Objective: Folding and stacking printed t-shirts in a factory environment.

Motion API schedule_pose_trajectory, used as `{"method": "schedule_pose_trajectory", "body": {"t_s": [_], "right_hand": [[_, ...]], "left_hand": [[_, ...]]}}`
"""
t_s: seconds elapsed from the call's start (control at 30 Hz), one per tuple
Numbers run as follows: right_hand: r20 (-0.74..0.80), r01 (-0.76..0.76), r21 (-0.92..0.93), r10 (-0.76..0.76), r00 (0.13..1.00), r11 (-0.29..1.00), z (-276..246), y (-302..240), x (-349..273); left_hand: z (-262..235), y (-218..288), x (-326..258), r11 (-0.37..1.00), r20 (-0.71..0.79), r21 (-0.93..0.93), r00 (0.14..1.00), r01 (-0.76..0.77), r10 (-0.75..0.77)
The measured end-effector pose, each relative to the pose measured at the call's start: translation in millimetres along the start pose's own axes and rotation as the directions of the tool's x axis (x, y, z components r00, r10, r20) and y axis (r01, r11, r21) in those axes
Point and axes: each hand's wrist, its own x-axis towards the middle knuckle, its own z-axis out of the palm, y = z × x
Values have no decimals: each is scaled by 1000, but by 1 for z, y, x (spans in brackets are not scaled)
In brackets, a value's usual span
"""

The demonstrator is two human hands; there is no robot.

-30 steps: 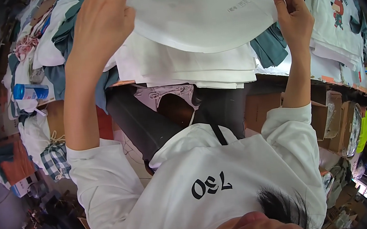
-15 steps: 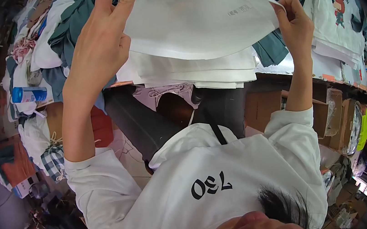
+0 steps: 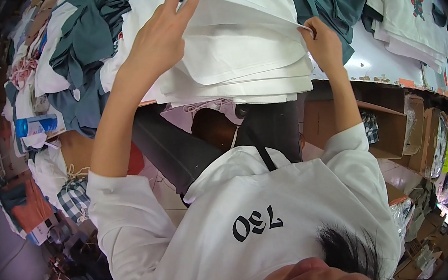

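Soft folded white cloth (image 3: 236, 54), seemingly cotton.

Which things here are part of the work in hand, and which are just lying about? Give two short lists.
In hand:
left hand and right hand, each gripping the top white garment
stack of folded white garments beneath it

Lying about:
dark green clothes
blue can
cardboard boxes
checked cloth
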Motion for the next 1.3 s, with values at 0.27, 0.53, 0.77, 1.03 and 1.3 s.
{"method": "schedule_pose_trajectory", "body": {"t_s": [0.27,0.53,0.77,1.03,1.3], "right_hand": [[-256,285,69,-259,931,956,33,9,-19],[-134,234,110,-219,967,966,38,5,-39],[-271,206,311,-121,955,928,40,9,-51],[762,-681,443,155,629,582,-48,37,-176],[143,-327,234,300,943,916,-24,-22,-84]], "left_hand": [[78,-47,29,994,-77,109,997,29,-20],[86,-44,23,997,-188,75,982,35,-21],[86,-43,22,998,-204,54,979,19,-8],[56,-15,-3,936,-266,-289,922,202,-281],[25,-14,-35,882,-281,-324,855,343,-436]]}}
